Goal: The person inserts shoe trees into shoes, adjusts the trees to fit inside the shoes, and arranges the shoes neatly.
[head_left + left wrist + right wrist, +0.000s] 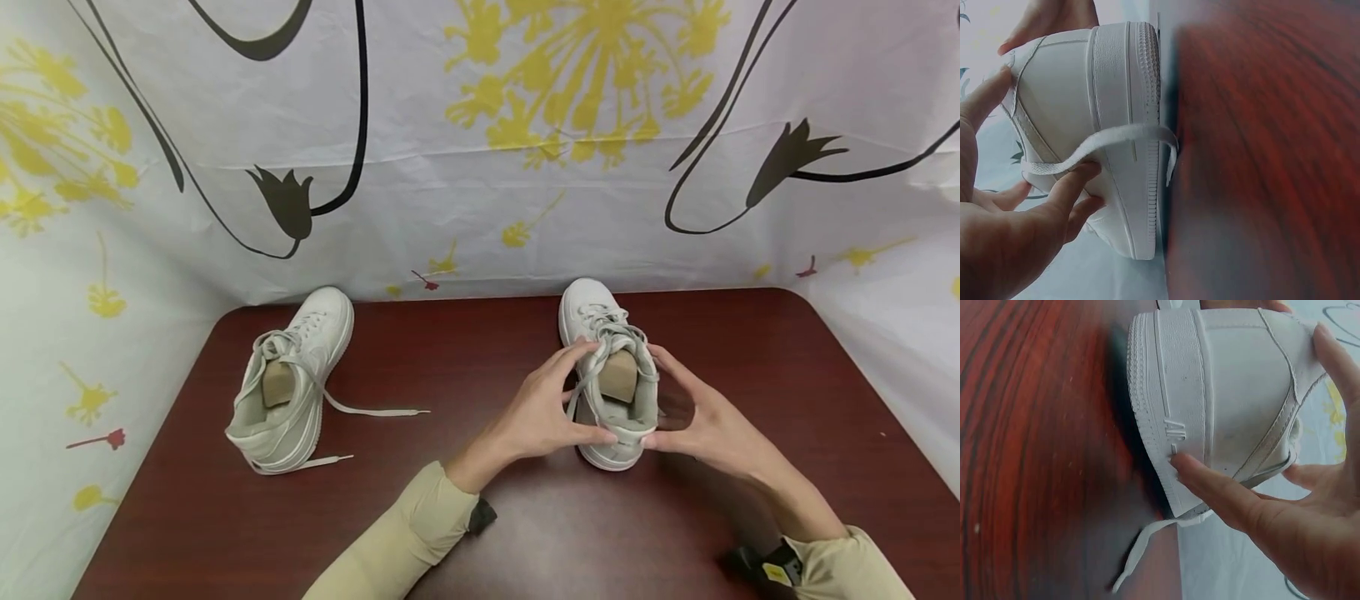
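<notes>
A white sneaker (pixel 587 312) stands on the table right of centre in the head view, toe pointing away, with a brown block (pixel 618 377) inside its opening. My left hand (pixel 543 408) grips its left side, thumb at the heel collar and fingers along the upper. On the other side my right hand (pixel 712 425) holds it, thumb also at the heel. In the left wrist view a loose lace (pixel 1116 135) hangs down the shoe's side. The right wrist view shows a fingertip against the sole's side, by raised lettering, and another lace end (pixel 1141 547) on the table.
A matching white sneaker (pixel 307 400) stands at the left of the dark red table (pixel 450 350), its untied laces trailing onto the wood. Another brown block (pixel 277 383) sits inside it. Patterned white cloth (pixel 420 125) hangs behind and at the sides.
</notes>
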